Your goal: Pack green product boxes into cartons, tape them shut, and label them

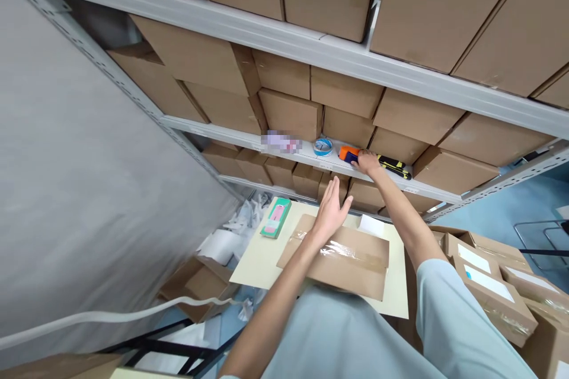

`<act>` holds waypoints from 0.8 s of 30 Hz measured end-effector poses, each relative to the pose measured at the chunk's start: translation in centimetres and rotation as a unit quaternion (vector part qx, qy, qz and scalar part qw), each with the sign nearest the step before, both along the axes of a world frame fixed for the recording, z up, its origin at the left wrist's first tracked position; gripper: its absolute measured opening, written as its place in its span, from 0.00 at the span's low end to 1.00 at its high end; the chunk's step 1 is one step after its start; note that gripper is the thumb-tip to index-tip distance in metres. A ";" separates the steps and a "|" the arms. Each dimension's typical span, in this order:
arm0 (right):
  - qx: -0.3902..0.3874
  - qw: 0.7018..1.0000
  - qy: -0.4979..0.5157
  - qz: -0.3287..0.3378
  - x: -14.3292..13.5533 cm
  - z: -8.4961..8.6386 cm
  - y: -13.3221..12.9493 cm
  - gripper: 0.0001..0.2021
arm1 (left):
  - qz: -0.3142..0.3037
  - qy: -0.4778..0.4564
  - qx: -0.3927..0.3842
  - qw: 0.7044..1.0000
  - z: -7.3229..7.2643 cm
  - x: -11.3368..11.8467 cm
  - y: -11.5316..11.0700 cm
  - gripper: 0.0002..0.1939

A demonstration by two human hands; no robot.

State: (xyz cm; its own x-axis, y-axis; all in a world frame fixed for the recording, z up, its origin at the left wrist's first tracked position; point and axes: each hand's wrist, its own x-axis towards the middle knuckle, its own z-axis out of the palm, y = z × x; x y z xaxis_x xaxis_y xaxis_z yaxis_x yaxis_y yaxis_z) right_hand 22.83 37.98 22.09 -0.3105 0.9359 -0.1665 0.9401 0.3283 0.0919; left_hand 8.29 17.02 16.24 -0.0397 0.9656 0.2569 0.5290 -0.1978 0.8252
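A cardboard box [355,249] with clear shiny tape across its top lies on the pale tabletop [253,266] in front of me. My left hand [331,210] is over its far edge, fingers stretched out and thumb apart, holding nothing. Up at the shelf, my right hand [368,161] has its fingers curled at an orange and dark blue tape dispenser [349,154]; the palm side is hidden. Black and yellow utility knives [395,167] lie just right of that hand. To the left on the same shelf is a blue and white tape roll [322,147].
A green box with a pink front [276,218] and a white paper [371,225] lie on the table. Metal shelving [311,41] full of cartons rises ahead. Taped cartons [493,284] are stacked at right; an open carton [200,284] and crumpled wrapping [249,213] lie at left.
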 end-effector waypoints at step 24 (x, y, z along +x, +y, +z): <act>-0.019 0.863 0.345 -0.369 7.7 -11.2 -34.1 0.65 | 0.071 0.025 -0.266 0.961 -6.3 -8.4 -9.5 0.73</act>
